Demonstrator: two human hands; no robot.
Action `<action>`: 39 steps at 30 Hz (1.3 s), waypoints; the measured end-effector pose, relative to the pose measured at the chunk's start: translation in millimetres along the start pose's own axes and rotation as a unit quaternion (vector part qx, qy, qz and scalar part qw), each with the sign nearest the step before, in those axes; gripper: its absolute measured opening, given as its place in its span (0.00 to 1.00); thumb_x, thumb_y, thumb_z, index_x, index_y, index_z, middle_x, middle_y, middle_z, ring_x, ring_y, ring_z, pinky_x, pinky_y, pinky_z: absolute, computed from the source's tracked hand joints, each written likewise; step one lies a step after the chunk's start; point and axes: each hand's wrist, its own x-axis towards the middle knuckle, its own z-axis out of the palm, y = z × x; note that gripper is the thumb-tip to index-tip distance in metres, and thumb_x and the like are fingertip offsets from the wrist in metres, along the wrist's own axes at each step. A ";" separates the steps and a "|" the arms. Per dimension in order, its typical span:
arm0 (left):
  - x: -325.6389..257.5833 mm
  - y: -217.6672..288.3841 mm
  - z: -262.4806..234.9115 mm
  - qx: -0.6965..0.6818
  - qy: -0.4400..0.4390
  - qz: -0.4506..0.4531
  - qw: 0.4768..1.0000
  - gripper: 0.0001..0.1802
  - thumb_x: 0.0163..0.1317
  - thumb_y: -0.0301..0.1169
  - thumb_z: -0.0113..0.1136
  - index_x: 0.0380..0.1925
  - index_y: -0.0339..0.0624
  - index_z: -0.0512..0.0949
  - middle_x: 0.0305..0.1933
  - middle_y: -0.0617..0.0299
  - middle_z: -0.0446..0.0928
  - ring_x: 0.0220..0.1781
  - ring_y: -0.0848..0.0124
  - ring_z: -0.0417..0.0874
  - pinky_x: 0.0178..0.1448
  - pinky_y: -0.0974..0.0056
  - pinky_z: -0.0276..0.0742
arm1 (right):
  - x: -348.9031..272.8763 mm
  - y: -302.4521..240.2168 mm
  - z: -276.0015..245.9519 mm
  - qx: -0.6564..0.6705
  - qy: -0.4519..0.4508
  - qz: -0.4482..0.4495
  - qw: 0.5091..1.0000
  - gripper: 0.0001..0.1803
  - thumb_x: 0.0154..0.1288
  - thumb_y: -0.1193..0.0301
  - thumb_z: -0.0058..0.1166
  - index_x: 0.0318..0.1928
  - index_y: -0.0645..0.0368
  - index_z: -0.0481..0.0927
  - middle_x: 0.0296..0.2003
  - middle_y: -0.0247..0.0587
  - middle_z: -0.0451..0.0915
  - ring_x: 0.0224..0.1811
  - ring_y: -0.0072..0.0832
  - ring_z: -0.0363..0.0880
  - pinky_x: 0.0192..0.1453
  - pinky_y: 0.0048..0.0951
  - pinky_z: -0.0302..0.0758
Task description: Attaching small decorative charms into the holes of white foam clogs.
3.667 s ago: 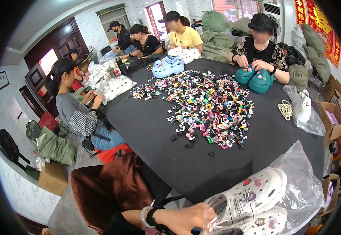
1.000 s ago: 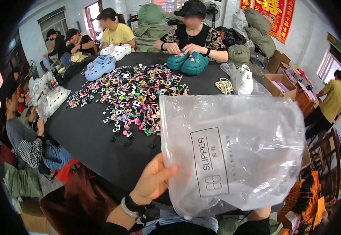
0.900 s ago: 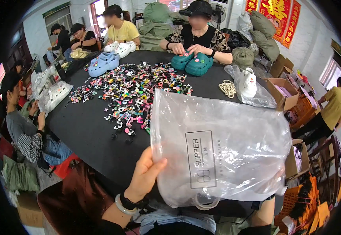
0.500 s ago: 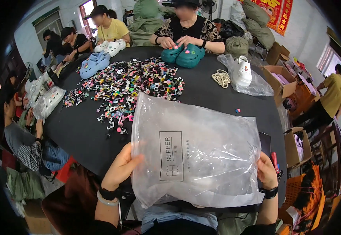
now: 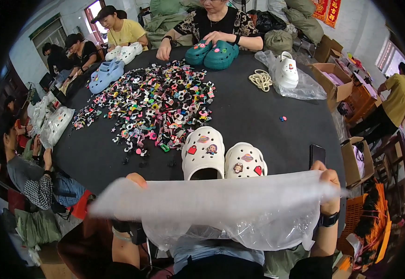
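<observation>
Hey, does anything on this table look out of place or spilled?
Mostly no. One small charm lies alone on the black table, apart from the big charm pile. The white clogs sit neatly paired behind the clear bag stretched between left hand and right hand.

One head-worn fisheye view looks down and forward, close over the black table [image 5: 258,121].
</observation>
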 end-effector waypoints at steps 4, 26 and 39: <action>23.9 11.6 45.6 0.040 0.020 -0.069 0.997 0.11 0.64 0.23 0.43 0.24 0.33 0.72 0.29 0.46 0.78 0.24 0.64 0.79 0.28 0.64 0.77 | -2.0 -23.0 -2.2 -0.123 -0.038 -0.035 0.991 0.12 0.55 0.76 0.54 0.15 0.58 0.76 0.35 0.39 0.71 0.35 0.27 0.70 0.39 0.22 0.66; -22.2 13.5 121.9 -0.026 0.034 -0.039 0.998 0.03 0.57 0.23 0.56 0.26 0.34 0.76 0.29 0.50 0.80 0.24 0.68 0.78 0.28 0.68 0.75 | -7.4 -12.3 128.2 -0.628 -0.095 -0.259 0.727 0.26 0.49 0.76 0.53 0.53 0.53 0.79 0.47 0.38 0.82 0.41 0.30 0.82 0.43 0.28 0.75; -19.9 -7.5 132.0 0.557 0.046 0.115 0.821 0.22 0.43 0.35 0.73 0.36 0.34 0.77 0.50 0.49 0.74 0.51 0.58 0.75 0.54 0.59 0.70 | -6.2 -34.4 161.3 0.014 -0.265 0.054 0.963 0.23 0.71 0.68 0.48 0.63 0.64 0.67 0.61 0.47 0.70 0.65 0.35 0.67 0.68 0.35 0.62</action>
